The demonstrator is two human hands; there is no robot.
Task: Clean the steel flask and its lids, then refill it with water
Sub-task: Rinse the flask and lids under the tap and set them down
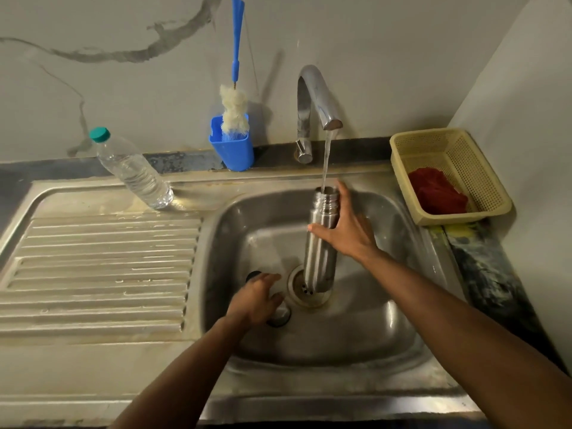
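Note:
The steel flask [320,258] stands upright in the sink basin [365,323], its base on the drain and its mouth uncapped. Water from the tap [312,97] runs straight into the mouth. My right hand [346,230] grips the flask's upper body, thumb across the front and fingers behind the threaded neck. On the basin floor to the left lie a steel lid [281,317] and a dark lid [252,275]. My left hand [255,300] lies over the steel lid with loosely spread fingers, hiding most of it. A grip on the lid does not show.
A blue holder [232,150] with a blue-handled bottle brush [234,109] stands behind the sink. A clear plastic water bottle [133,171] is on the draining board's [93,274] far edge. At the right, a yellow basket [448,178] holds a red cloth [436,191].

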